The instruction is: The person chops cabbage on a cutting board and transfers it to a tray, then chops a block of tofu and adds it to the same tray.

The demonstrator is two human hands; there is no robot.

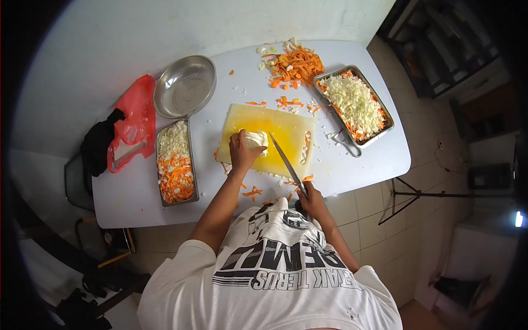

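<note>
White cabbage [256, 141], probably firm but slippery, suits side gripping. Left fingers [241, 139] clasp it; right fingers [309, 192], a knife [285, 160].

Left hand [245, 153]: you grip a cabbage piece [256, 139] on the board [235, 118]
Right hand [313, 199]: you hold the knife [286, 161], tip over the board
Carrot heap [300, 63]: beyond your board, on the surface [379, 159]

A white short-sleeved T-shirt [269, 302] bears bold black lettering [242, 259], outlined capitals [280, 280] including "TERUS", and thin black stripes [234, 281] across its front.
</note>
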